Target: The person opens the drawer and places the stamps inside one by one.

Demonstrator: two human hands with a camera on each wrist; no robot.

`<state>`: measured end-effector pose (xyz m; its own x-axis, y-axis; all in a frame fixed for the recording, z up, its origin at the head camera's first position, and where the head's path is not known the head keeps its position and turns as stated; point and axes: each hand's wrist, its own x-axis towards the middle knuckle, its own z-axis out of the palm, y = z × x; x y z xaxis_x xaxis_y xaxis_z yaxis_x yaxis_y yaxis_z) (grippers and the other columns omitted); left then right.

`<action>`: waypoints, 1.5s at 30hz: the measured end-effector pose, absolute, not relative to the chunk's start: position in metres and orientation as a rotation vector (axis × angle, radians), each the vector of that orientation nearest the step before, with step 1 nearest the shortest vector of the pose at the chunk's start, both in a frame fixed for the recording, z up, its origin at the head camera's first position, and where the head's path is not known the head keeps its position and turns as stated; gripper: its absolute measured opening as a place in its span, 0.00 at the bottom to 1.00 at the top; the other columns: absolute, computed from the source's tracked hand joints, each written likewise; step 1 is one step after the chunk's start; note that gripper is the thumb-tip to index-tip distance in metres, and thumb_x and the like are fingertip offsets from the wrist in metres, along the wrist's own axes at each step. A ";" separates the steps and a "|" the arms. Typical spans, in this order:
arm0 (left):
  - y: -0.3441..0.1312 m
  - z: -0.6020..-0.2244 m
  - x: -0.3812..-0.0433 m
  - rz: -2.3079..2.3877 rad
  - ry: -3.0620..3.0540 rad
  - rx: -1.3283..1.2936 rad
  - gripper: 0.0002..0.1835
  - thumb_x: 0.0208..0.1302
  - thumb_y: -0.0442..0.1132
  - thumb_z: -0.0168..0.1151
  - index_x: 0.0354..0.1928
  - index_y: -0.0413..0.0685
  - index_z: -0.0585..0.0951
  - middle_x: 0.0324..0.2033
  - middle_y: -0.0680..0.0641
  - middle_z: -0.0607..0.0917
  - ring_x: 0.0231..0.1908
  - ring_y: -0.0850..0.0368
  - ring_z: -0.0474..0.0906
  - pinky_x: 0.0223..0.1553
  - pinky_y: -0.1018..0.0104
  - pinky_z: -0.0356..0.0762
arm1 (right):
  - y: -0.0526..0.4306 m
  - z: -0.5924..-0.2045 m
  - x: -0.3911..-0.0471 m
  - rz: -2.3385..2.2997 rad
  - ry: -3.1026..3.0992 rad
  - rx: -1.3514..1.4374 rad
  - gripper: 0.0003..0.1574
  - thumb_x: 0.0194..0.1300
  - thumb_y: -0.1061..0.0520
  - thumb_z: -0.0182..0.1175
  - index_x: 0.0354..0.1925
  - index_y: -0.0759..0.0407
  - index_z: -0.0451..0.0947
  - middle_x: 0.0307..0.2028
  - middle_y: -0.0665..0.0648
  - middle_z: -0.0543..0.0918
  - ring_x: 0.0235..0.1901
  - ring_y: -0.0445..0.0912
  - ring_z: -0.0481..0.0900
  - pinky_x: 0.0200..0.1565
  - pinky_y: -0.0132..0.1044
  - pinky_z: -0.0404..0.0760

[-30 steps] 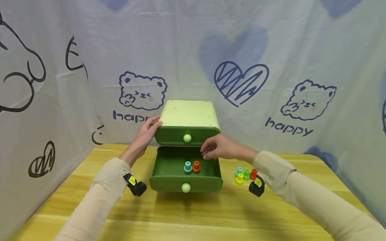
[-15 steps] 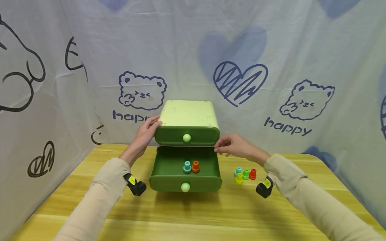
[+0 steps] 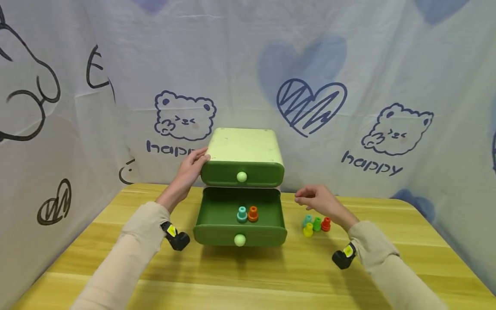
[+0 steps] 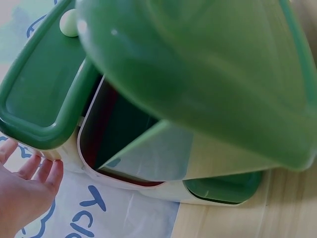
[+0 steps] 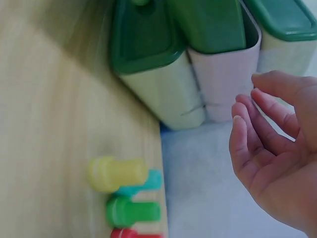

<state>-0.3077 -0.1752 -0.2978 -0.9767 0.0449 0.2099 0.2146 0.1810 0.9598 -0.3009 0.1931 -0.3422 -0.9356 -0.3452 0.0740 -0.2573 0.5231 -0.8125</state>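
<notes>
A small drawer cabinet (image 3: 244, 144) with a pale yellow-green top stands at mid table. Its middle drawer (image 3: 217, 235) is pulled out, holding a teal stepped plastic peg (image 3: 242, 215) beside an orange one (image 3: 253, 214). My left hand (image 3: 185, 174) rests against the cabinet's upper left side; the left wrist view shows its fingers (image 4: 49, 176) touching the wall below the top drawer's edge. Right of the cabinet, my right hand (image 3: 320, 202) hovers with loosely bent fingers, nothing between them. Below it stand yellow (image 3: 308, 230), green (image 5: 131, 211), red (image 3: 326, 224) and teal (image 3: 308, 219) pegs.
Above the pulled-out drawer, the top drawer (image 3: 217, 174) is closed; the bottom drawer (image 4: 223, 187) is closed too. A printed cloth (image 3: 240, 64) hangs close behind the wooden table (image 3: 217, 280) and along both sides.
My right hand has moved from over the pulled-out drawer to the right, out past the cabinet, towards the loose pegs. The left hand stays on the cabinet, and the pegs have not moved.
</notes>
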 end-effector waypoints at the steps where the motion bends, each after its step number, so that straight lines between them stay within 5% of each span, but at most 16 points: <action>1: -0.175 -0.297 -0.307 -1.917 -2.299 -0.250 0.31 0.72 0.45 0.48 0.73 0.44 0.59 0.69 0.38 0.62 0.65 0.44 0.62 0.66 0.53 0.60 | 0.195 -0.347 -0.300 -1.392 2.673 -0.511 0.14 0.68 0.58 0.60 0.45 0.69 0.80 0.41 0.61 0.84 0.39 0.51 0.79 0.42 0.47 0.82; 7: -0.175 -0.298 -0.309 -1.908 -2.307 -0.249 0.31 0.72 0.45 0.49 0.73 0.43 0.59 0.69 0.38 0.63 0.64 0.43 0.62 0.66 0.53 0.60 | 0.209 -0.376 -0.291 -1.419 2.752 -0.372 0.14 0.67 0.59 0.61 0.46 0.69 0.80 0.41 0.61 0.84 0.43 0.56 0.81 0.41 0.44 0.83; 18: -0.175 -0.300 -0.310 -1.900 -2.307 -0.249 0.30 0.72 0.46 0.48 0.72 0.43 0.60 0.68 0.39 0.64 0.62 0.44 0.64 0.64 0.53 0.63 | 0.222 -0.400 -0.280 -1.288 2.955 -0.370 0.12 0.62 0.62 0.64 0.43 0.69 0.82 0.36 0.58 0.84 0.34 0.47 0.78 0.32 0.34 0.78; 25: -0.176 -0.300 -0.309 -1.885 -2.320 -0.246 0.30 0.72 0.46 0.48 0.73 0.44 0.60 0.68 0.39 0.64 0.64 0.44 0.62 0.65 0.52 0.61 | 0.223 -0.414 -0.272 -1.310 2.959 -0.386 0.09 0.60 0.65 0.65 0.40 0.68 0.82 0.36 0.57 0.84 0.35 0.49 0.80 0.39 0.41 0.80; 45: -0.174 -0.300 -0.308 -1.903 -2.312 -0.240 0.30 0.72 0.46 0.48 0.73 0.44 0.60 0.67 0.38 0.64 0.65 0.44 0.61 0.66 0.53 0.58 | 0.214 -0.424 -0.267 -1.252 2.976 -0.296 0.11 0.57 0.64 0.68 0.39 0.67 0.79 0.34 0.56 0.84 0.37 0.51 0.82 0.33 0.37 0.82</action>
